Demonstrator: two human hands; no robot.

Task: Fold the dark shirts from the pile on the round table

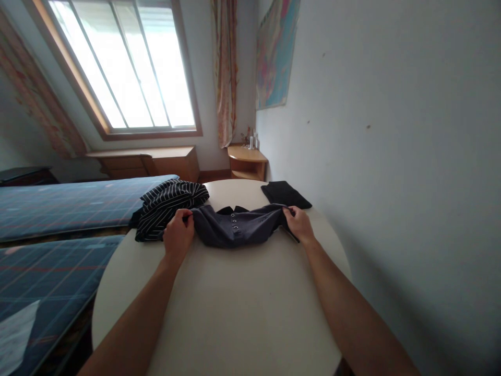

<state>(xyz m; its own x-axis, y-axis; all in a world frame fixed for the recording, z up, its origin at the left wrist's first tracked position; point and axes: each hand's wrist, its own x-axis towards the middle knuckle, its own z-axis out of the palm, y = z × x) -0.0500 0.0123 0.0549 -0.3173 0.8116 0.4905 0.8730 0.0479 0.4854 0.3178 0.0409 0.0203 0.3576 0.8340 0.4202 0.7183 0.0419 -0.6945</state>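
Observation:
A dark grey polo shirt (230, 230) with a black collar and several buttons stretches between my two hands over the round table. My left hand (179, 232) pinches its left side, and my right hand (299, 223) pinches its right side. The middle of the shirt sags, and a dark sleeve edge hangs below my right hand. Just beyond my left hand lies a crumpled black garment with white stripes (168, 203). A folded black cloth (286, 194) rests at the far right of the table, behind my right hand.
The white round table (242, 308) spreads out under my forearms. To the left stand beds with blue plaid covers (58, 266), one bearing a white sheet of paper (18, 334). A wall (391, 172) rises close on the right. Wooden furniture (168, 162) stands below the window.

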